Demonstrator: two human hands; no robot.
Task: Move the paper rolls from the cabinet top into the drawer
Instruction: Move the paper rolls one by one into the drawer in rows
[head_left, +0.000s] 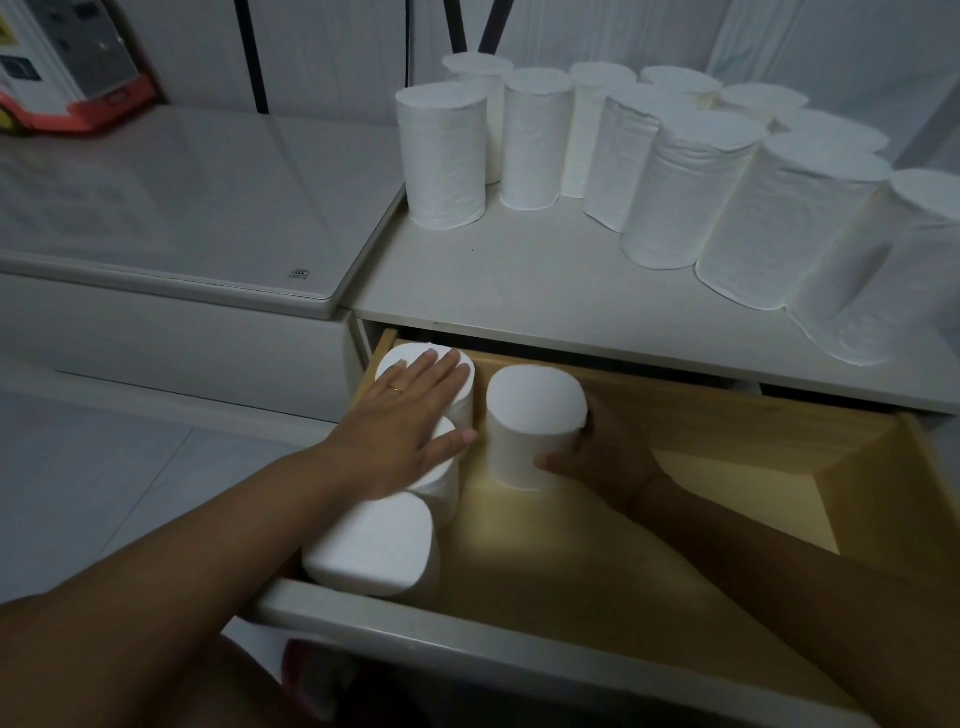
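The cabinet top (519, 280) is carrying most of the load: a dozen or so rolls (675, 192) are standing upright in a tight cluster toward the back and right, waiting their turn. Below it the drawer (779, 467) is standing pulled well out, its wooden floor mostly bare, so the packing is only starting. Three rolls are lining up on end along the drawer's left wall, touching each other, probably to fill it row by row from one side.

The left hand (410, 421) is lying flat across the tops of the back two, fingers together and stretched out, thumb apart. It is seemingly pressing them down and steadying them so the line does not topple or shift.

The right hand (597, 452) is clamping a fourth roll (530, 426) from its right side, thumb in front, fingers wrapped behind. It is setting the roll upright just beside the row, beginning a second column.
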